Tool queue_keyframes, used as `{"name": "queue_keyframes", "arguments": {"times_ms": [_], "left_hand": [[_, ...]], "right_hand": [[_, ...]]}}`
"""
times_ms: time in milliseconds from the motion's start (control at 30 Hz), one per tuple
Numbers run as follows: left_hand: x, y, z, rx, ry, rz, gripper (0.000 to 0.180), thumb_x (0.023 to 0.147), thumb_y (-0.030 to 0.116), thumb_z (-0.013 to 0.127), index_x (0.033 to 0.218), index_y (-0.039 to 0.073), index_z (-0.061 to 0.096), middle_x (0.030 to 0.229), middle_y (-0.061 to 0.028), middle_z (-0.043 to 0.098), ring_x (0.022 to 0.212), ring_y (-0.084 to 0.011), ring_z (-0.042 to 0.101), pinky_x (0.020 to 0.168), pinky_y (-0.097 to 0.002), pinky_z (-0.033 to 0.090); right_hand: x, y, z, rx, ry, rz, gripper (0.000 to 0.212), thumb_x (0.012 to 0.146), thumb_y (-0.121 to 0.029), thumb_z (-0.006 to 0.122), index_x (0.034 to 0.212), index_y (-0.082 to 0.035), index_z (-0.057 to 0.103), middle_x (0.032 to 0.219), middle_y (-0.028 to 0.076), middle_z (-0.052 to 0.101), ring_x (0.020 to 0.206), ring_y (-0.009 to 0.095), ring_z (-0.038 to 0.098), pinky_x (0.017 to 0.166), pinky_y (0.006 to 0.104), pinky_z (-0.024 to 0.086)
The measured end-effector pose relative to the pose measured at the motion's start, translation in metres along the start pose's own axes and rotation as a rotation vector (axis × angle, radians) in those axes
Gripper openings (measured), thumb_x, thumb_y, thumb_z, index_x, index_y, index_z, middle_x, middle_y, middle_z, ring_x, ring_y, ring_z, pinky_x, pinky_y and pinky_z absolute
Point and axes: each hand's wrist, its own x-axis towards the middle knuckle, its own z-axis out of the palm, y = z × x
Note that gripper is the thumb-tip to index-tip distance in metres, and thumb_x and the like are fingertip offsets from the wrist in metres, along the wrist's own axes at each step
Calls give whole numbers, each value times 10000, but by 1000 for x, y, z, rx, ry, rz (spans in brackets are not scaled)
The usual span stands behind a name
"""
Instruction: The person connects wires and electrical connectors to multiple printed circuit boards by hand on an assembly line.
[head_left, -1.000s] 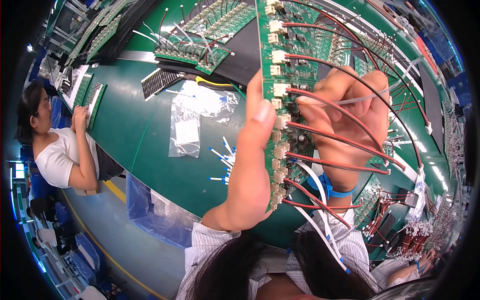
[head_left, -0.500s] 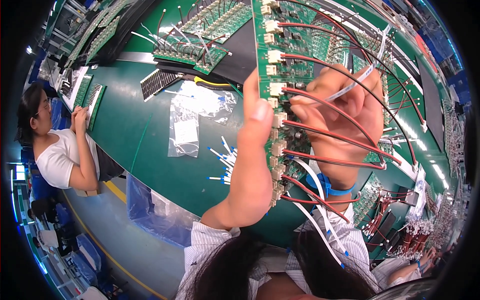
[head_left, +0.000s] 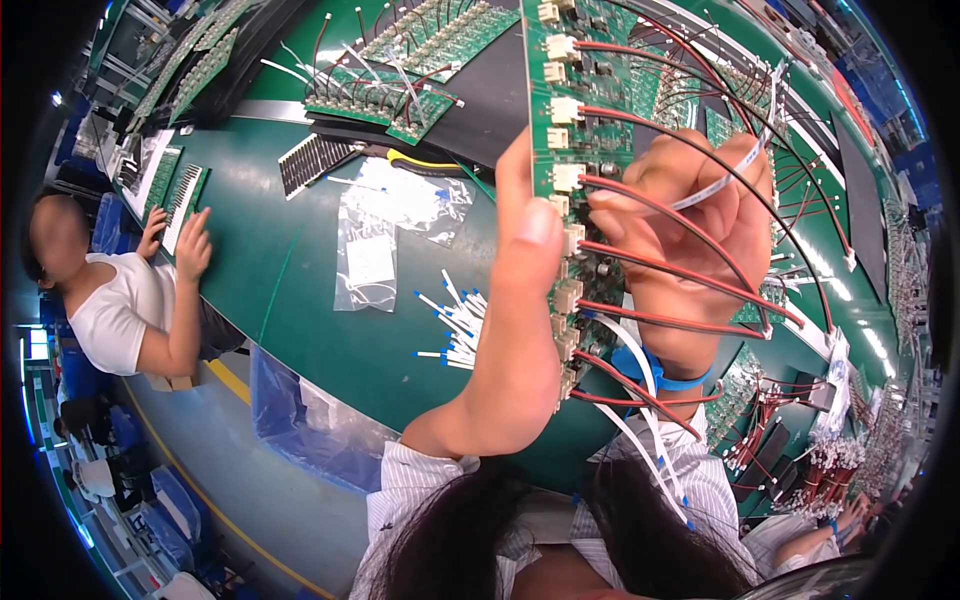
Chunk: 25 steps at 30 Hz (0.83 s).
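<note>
A green circuit board panel [head_left: 590,130] stands on edge in front of me, with a row of cream connectors along its side. Red and black wire leads [head_left: 690,272] and white ribbon cables hang from it. My left hand [head_left: 520,310] is closed around the panel's left edge, the thumb against the connectors. Close to the board's face, my right hand [head_left: 695,215] has its fingers pinched together on a white ribbon cable [head_left: 732,178], whose free length rises to the upper right. The cable's end at the fingertips is hidden. A blue wrist strap [head_left: 660,375] circles my right wrist.
Loose white ribbon cables [head_left: 455,322] lie on the green table [head_left: 330,225] beside clear plastic bags [head_left: 370,260] and yellow-black cutters [head_left: 425,165]. Wired boards [head_left: 380,105] are behind; bundled leads [head_left: 835,470] are at right. A co-worker [head_left: 125,300] sits at left.
The panel and both my hands have shifted slightly right. The pinch on the ribbon cable stays. At left, the co-worker's clasped hands have come apart and the head has turned.
</note>
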Motion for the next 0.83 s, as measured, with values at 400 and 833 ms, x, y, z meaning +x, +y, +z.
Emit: {"name": "queue_keyframes", "arguments": {"times_ms": [400, 833], "left_hand": [[-8, 3, -9, -382, -31, 40, 371, 934, 255, 315, 1190, 13, 433, 1142, -103, 525, 1042, -159, 518, 909, -304, 390], [-4, 4, -8, 347, -1, 159, 449, 922, 269, 275, 1317, 62, 219, 1223, -36, 341, 1144, -127, 309, 996, -277, 212]], "right_hand": [[3, 3, 6, 142, 27, 7, 415, 684, 199, 584, 804, -101, 323, 761, 58, 503, 628, 78, 443, 553, 199, 396], [7, 10, -6, -21, -151, -132, 410, 693, 116, 656, 923, -51, 361, 817, 102, 550, 818, 199, 615, 699, 221, 503]]}}
